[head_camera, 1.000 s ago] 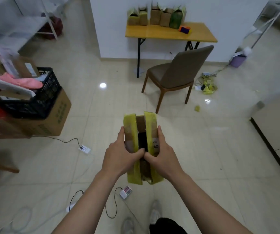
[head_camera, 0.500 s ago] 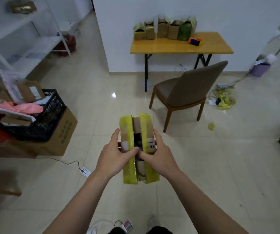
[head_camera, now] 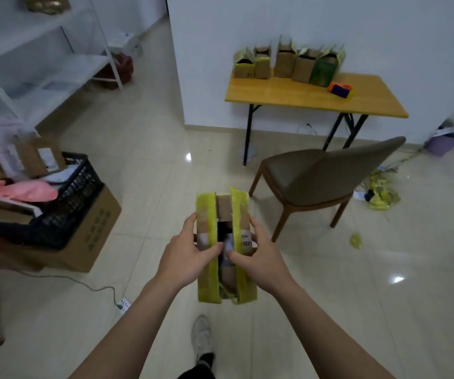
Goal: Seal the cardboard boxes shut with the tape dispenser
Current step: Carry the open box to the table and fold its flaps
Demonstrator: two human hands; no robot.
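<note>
I hold a small cardboard box (head_camera: 206, 225) with yellow-taped flaps in front of me, its top flaps partly apart with a dark gap between them. My left hand (head_camera: 185, 255) grips its left side, thumb on the left flap. My right hand (head_camera: 258, 258) grips the right side, thumb at the gap. Far ahead, several open cardboard boxes (head_camera: 286, 64) stand in a row on a wooden table (head_camera: 288, 97). An orange and blue tape dispenser (head_camera: 340, 89) lies at that table's right end.
A brown chair (head_camera: 321, 181) stands before the table. A black crate (head_camera: 75, 203) of parcels rests on a large carton (head_camera: 94, 231) at left. White shelving (head_camera: 42, 64) is at far left. A power strip (head_camera: 123, 305) and cable lie on the tiled floor. Yellow tape scraps (head_camera: 381, 195) lie right.
The view has lifted and moved toward the table, which looks nearer. Both hands keep the same hold on the box.
</note>
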